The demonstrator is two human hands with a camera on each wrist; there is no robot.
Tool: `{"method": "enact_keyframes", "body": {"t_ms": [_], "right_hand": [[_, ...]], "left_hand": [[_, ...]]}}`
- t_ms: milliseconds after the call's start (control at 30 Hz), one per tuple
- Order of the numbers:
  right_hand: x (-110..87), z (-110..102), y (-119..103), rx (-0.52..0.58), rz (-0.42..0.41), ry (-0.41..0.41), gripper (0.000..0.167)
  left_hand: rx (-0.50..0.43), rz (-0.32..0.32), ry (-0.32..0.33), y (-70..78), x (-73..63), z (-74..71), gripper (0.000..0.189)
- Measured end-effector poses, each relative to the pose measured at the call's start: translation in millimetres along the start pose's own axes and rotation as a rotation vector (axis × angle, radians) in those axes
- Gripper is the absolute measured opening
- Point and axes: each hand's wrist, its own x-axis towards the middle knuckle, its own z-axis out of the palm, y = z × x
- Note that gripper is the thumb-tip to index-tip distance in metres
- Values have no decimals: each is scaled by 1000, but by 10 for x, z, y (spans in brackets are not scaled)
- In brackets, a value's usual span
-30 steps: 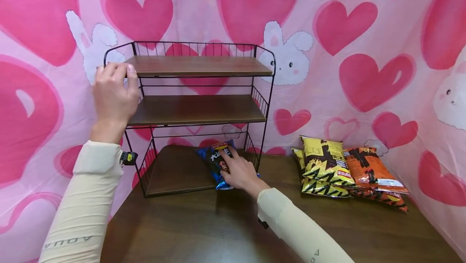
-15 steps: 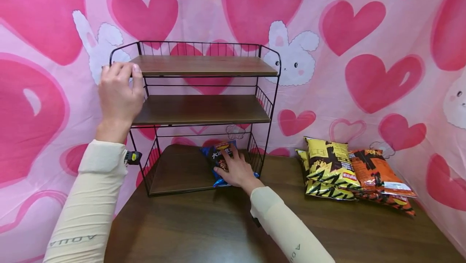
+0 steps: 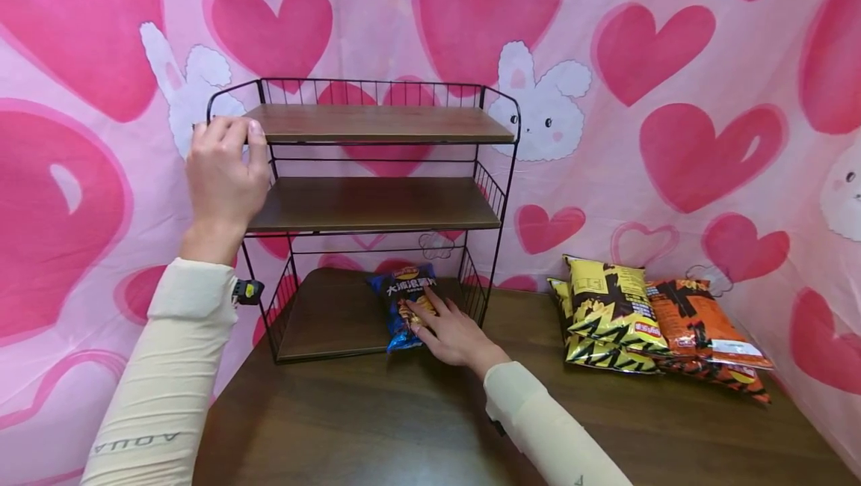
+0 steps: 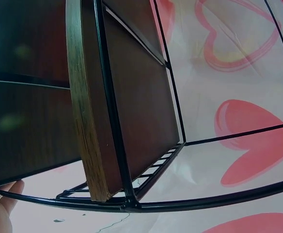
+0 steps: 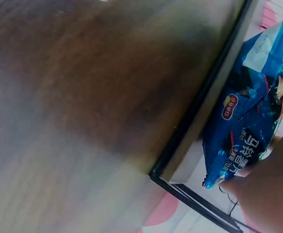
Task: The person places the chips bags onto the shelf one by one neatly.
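Head view: the blue bag (image 3: 401, 294) lies partly under the right hand (image 3: 454, 332).

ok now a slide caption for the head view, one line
Left hand holds the rack; right hand rests on a blue bag on the bottom shelf.

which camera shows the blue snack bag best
The head view: the blue snack bag shows its printed front there, though the right hand covers part. The right wrist view shows it larger, but at the frame's edge, partly behind the hand; the left wrist view misses it.
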Motion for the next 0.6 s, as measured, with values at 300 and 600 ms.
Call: {"method": "enact_keyframes", "body": {"t_ms": [300, 600], "right_hand": [[42, 63, -83, -17, 45, -63, 57], [152, 98, -249, -73, 83, -64, 56]], "left_hand": [[-2, -3, 4, -2, 4, 6, 48], [-5, -8, -1, -4, 5, 22, 47]]}}
